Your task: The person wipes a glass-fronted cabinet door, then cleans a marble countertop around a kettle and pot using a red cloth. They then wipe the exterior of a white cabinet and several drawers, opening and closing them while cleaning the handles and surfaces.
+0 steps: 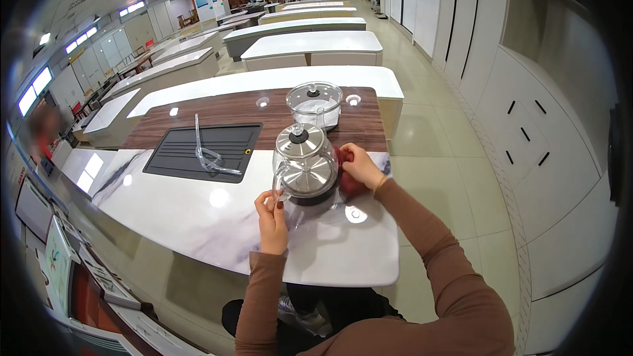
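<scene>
A glass teapot (307,163) with a steel lid and a dark base stands upright on the white marbled countertop (207,227). My left hand (272,222) has its fingertips at the lower end of the pot's clear handle. At the pot's right side, my right hand (361,165) grips a dark red cloth (352,188), which lies against the glass. Just behind the teapot is a round glass pot (314,104) with a glass lid and something white inside.
Left of the teapot, a clear bent tube (210,158) lies on a black ribbed tray (173,151) set in the counter. The wood-look section (222,113) runs along the back. A person (44,131) is at the far left. White cabinets (539,143) line the right.
</scene>
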`<state>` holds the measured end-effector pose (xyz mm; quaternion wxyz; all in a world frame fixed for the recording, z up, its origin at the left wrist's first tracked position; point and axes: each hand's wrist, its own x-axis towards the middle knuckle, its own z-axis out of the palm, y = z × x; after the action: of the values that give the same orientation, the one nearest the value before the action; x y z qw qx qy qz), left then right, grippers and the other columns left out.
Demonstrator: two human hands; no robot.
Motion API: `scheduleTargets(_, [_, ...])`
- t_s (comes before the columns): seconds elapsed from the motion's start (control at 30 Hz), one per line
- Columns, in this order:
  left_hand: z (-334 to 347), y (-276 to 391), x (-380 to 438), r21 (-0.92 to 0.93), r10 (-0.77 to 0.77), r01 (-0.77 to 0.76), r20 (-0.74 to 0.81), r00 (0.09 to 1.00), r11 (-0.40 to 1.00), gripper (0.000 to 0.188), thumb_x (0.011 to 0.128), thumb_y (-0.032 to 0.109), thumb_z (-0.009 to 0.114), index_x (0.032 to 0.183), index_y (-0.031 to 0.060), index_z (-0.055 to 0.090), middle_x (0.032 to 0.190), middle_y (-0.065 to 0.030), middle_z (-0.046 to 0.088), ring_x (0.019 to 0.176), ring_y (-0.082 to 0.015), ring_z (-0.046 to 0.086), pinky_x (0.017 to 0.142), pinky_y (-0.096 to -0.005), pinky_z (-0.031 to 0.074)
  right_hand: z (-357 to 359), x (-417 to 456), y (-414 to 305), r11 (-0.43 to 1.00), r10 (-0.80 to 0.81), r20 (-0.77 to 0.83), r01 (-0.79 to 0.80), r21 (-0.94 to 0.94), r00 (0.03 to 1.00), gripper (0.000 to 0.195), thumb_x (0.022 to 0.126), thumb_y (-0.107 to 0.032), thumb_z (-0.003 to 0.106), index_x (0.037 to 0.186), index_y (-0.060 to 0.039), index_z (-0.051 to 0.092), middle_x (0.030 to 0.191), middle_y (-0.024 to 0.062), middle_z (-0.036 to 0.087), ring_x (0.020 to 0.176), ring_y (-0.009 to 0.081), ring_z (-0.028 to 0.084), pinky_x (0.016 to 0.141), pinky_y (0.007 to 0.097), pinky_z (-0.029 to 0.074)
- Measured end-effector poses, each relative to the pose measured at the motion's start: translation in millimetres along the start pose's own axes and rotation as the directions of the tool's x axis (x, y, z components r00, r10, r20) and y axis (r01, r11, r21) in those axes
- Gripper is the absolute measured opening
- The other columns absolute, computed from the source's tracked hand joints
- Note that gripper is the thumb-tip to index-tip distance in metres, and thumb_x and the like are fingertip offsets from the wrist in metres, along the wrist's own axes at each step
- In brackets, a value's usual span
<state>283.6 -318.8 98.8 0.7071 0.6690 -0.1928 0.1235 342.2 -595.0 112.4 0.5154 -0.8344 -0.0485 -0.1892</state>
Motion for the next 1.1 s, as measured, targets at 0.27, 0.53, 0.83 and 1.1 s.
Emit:
scheduleTargets(0.27, [-5.3,2.7,10.0,-0.007,-0.083,0.083,-0.228,0.970,0.997,0.031,0.102,0.014,0.043,0.130,0.0018,0.035,0.113,-0.0119,0.063,0.103,-0.0145,0.056,0.093,-0.0263,0.041,6.5,3.6,-61.9,0.856,0.169,-0.236,-0.024,0.517,0.957,0.038,0.077,0.006,0.055,0.114,-0.0035,0.058,0.104,0.0074,0.060,0.091,0.0188,0.059,0.081,0.0302,0.049])
scheduleTargets(0.53, [-7.3,-0.8,9.8,-0.058,-0.154,0.146,-0.158,0.975,0.988,0.046,0.101,0.014,0.048,0.143,0.0051,0.031,0.128,-0.0156,0.057,0.110,-0.0184,0.058,0.091,-0.0273,0.044,42.6,-86.2,-97.7,0.644,-0.697,-0.025,0.610,-0.462,0.717,0.040,0.074,-0.002,0.062,0.112,-0.0111,0.065,0.109,0.0085,0.051,0.090,0.0256,0.055,0.080,0.0357,0.049])
scheduleTargets(0.83, [-11.2,-5.3,5.7,-0.018,-0.127,0.126,-0.107,0.986,0.992,0.055,0.100,0.013,0.050,0.148,0.0066,0.025,0.137,-0.0191,0.049,0.115,-0.0205,0.056,0.096,-0.0288,0.043,10.6,-51.3,-94.9,0.439,-0.814,0.125,0.742,-0.507,0.567,0.028,0.072,-0.003,0.064,0.099,-0.0112,0.064,0.103,0.0074,0.053,0.088,0.0249,0.055,0.071,0.0347,0.050])
scheduleTargets(1.1, [-9.1,-5.5,5.2,-0.034,-0.071,0.069,-0.058,0.996,0.997,0.060,0.097,0.000,0.043,0.150,0.0045,0.017,0.140,-0.0210,0.046,0.117,-0.0214,0.054,0.099,-0.0287,0.043,20.5,-20.8,-80.1,0.898,-0.433,-0.368,0.427,-0.104,0.823,0.035,0.069,0.010,0.056,0.101,-0.0047,0.059,0.104,0.0130,0.052,0.100,0.0318,0.053,0.090,0.0360,0.044])
